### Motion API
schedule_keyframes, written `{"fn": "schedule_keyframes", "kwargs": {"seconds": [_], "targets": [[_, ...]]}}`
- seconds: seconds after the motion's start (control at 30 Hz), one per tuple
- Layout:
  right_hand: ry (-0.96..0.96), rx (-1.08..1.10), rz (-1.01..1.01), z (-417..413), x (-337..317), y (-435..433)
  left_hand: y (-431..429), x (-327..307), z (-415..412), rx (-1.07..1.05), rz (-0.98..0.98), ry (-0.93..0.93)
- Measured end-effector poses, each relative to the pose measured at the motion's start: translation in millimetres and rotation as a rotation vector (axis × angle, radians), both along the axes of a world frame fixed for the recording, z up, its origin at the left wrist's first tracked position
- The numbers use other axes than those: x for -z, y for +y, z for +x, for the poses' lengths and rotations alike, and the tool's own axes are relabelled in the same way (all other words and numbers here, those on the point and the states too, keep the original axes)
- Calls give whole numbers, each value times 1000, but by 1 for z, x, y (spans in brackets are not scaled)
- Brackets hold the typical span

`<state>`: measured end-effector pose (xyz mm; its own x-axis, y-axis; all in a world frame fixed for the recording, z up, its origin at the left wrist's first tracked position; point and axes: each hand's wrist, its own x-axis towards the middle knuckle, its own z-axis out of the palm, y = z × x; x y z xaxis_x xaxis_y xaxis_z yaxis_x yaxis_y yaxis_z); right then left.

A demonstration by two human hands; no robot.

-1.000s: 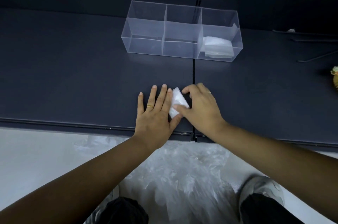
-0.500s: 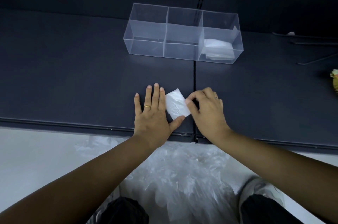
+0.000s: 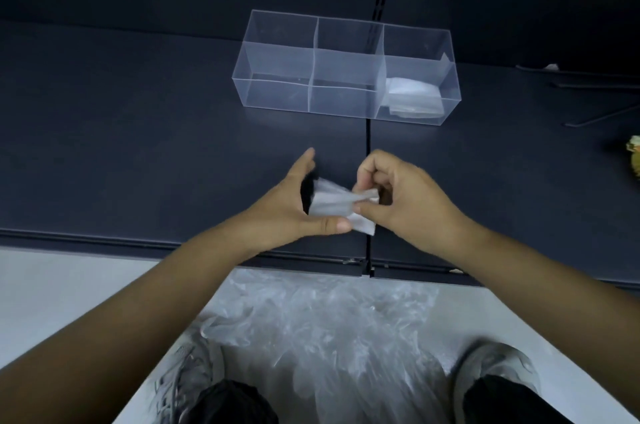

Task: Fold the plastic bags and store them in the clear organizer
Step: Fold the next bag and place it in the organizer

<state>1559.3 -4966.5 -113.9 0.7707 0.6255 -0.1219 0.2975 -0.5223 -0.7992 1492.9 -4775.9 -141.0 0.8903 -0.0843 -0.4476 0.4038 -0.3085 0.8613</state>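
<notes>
A small folded white plastic bag point(image 3: 332, 207) is held just above the dark shelf, between both hands. My right hand point(image 3: 405, 196) pinches its right end with curled fingers and thumb. My left hand point(image 3: 294, 207) cups its left side, fingers straight, thumb under the bag's lower edge. The clear organizer point(image 3: 277, 58) with three compartments stands farther back on the shelf. Folded bags point(image 3: 414, 96) lie in its right compartment; the left and middle compartments look empty.
The dark shelf point(image 3: 138, 146) has a seam running from the organizer to its front edge. A heap of loose clear plastic bags point(image 3: 322, 330) lies on the floor between my shoes. A yellowish object point(image 3: 634, 160) sits at the right edge; thin rods lie behind it.
The folded bag lay flat on the shelf under both hands; now both hands have lifted it off the surface, the right hand pinching it and the left turned on its side.
</notes>
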Motion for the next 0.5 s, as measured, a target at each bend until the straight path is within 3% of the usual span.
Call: {"fn": "schedule_keyframes", "kwargs": {"seconds": [0.1, 0.2, 0.37, 0.5], "targets": [[-22, -79, 17, 0, -9, -8, -6, -9, 6, 31, -153, 67], [11, -37, 25, 3, -10, -15, -15, -11, 8, -100, -315, 88], [363, 203, 236, 2, -3, -17, -26, -9, 9, -361, -434, 64], [503, 341, 220, 3, 1, -18, -36, -10, 12, -466, -481, 15]]}}
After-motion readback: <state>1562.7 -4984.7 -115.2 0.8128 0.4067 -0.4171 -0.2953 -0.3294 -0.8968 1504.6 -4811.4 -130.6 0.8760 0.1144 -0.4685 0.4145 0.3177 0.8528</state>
